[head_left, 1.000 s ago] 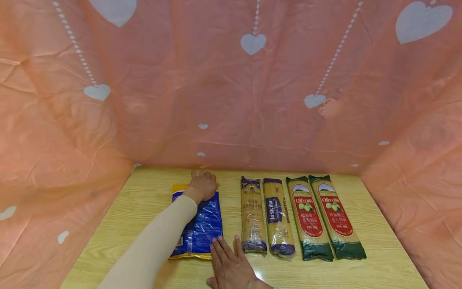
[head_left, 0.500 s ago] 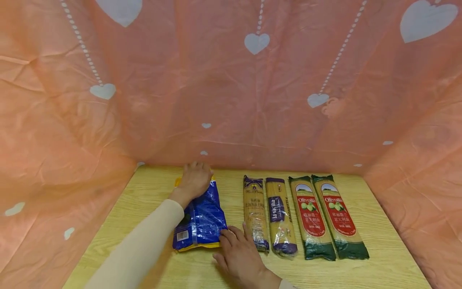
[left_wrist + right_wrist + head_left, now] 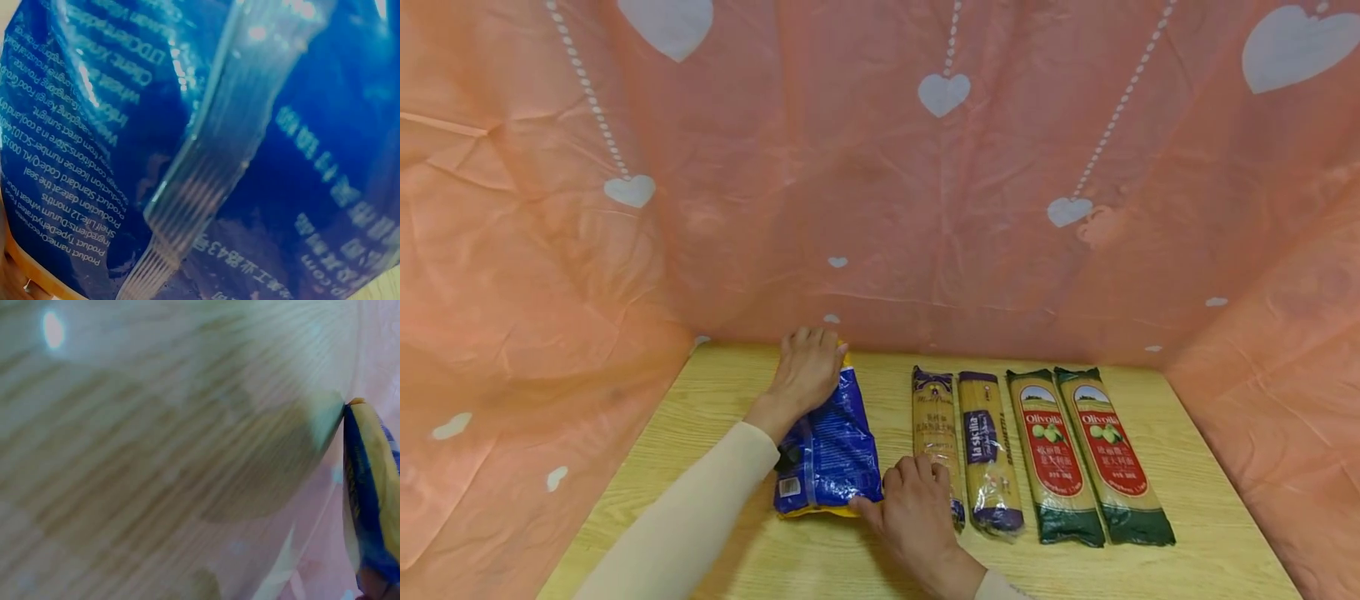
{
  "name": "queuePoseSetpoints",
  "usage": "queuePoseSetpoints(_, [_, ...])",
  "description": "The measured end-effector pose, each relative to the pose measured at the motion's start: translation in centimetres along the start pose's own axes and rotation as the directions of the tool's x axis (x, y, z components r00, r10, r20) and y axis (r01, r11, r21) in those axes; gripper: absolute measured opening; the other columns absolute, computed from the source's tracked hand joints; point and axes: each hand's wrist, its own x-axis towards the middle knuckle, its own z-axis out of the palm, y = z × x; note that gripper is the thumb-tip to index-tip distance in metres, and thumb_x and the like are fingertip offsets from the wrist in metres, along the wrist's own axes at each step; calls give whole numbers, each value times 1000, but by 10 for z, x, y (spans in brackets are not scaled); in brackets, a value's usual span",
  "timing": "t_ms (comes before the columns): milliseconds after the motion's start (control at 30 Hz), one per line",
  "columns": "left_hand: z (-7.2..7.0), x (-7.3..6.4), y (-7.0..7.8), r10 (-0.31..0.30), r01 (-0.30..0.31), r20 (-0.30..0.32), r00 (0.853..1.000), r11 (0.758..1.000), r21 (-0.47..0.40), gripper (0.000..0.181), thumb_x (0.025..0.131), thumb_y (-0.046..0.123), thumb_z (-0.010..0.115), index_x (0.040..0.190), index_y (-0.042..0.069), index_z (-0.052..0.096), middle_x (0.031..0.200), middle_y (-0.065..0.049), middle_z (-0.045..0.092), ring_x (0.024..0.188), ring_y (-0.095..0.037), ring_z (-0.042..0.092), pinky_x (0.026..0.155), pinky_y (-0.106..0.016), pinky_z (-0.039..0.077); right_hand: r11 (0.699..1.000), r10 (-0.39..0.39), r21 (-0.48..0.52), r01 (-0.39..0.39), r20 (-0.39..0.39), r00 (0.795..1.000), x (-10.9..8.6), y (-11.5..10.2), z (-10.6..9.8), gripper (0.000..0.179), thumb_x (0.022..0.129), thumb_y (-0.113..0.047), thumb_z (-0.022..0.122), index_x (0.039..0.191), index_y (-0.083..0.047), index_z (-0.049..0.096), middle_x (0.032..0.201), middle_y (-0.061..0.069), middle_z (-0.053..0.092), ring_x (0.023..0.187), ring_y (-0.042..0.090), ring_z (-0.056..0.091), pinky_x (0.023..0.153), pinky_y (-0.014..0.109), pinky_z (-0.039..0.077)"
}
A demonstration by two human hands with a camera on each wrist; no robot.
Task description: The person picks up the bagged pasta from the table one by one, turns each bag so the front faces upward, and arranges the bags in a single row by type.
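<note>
A blue pasta bag point(image 3: 841, 446) with yellow ends is raised at its far end, back print and barcode facing up. My left hand point(image 3: 805, 367) grips that far end, fingers curled over the top. At the near right corner, my right hand point(image 3: 919, 515) pinches the bag's edge, its thumb on the yellow border and fingers bent. Close up in the left wrist view, the bag point(image 3: 69, 150) shows small print and a clear lengthwise seam. The right wrist view catches the tilted bag point(image 3: 369, 494) side-on, with a yellow and blue face.
Right of the bag lie a purple-ended spaghetti pack point(image 3: 934, 417), partly behind my right hand, and a la sicilia spaghetti pack point(image 3: 985, 450). Two green-ended Olivoila packs point(image 3: 1052, 458) lie farther right. A pink curtain point(image 3: 880, 208) encloses the wooden table point(image 3: 715, 400).
The bag has gone from lying flat to being tilted, its far end raised by my left hand. My right hand has changed from flat fingers at the corner to a pinch there.
</note>
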Motion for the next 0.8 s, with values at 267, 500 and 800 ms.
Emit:
queuePoseSetpoints(267, [-13, 6, 2, -24, 21, -68, 997, 999, -45, 26, 113, 24, 50, 99, 3, 58, 95, -17, 62, 100, -43, 54, 92, -60, 42, 994, -75, 78, 82, -85, 993, 9, 1, -11, 36, 83, -37, 87, 77, -15, 59, 82, -2, 54, 82, 18, 50, 84, 39, 41])
queuePoseSetpoints(500, [-23, 13, 2, -80, 68, -109, 991, 992, -110, 26, 114, 21, 45, 109, 1, 60, 106, -19, 62, 103, -42, 49, 97, -62, 39, 987, -124, 70, 147, -269, 955, 28, 12, -37, 13, 78, -10, 65, 73, -11, 53, 81, 4, 57, 77, 25, 54, 78, 43, 44])
queuePoseSetpoints(800, [-18, 14, 11, -43, 43, -72, 996, 999, 3, 29, 114, 27, 48, 122, 9, 69, 112, -16, 64, 106, -41, 53, 106, -65, 39, 979, -199, -7, 206, -280, 939, 29, 14, -53, 14, 74, -12, 66, 73, -10, 52, 80, 6, 58, 78, 28, 56, 80, 45, 44])
